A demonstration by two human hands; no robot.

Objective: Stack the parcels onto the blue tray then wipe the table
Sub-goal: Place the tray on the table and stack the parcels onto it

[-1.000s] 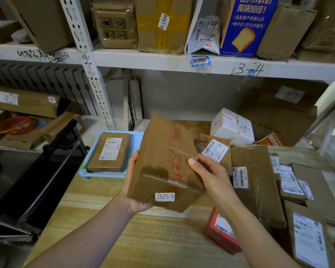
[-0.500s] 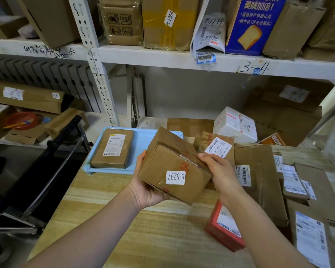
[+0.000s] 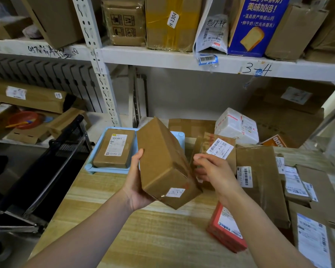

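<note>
1. The left hand [image 3: 137, 182] holds the tall brown cardboard box [image 3: 162, 163] from below; its thumb lies up the box's left face and its palm cups the lower corner; the fingers behind the box are hidden.
2. The right hand [image 3: 215, 171] is just to the right of the box, with its fingers loosely curled and blurred; I cannot tell whether they touch the box or grip anything.
3. The box is in the air and tilted; its far end is over the right half of the light-blue plastic tray [image 3: 108, 169] and its near end is on the person's side of the tray's front rim; the small white label on the near end is too smeared to read.
4. The tray lies on the pale wooden table [image 3: 143, 238]; the box hides most of the tray's right half, leaving only a back corner showing there.
5. A flat brown parcel [image 3: 114, 147] with a white label lies in the tray's left half.
6. More parcels are piled to the right of the tray; a brown barcode-labelled parcel [image 3: 219, 149] is partly hidden by the right hand; a white plastic-wrapped parcel [image 3: 236, 126] sits further right and further back; a flat red parcel [image 3: 226, 229] lies right of the tray and nearer the person, partly under the right forearm; the outermost parcels are cut off at the frame's edge.
</note>
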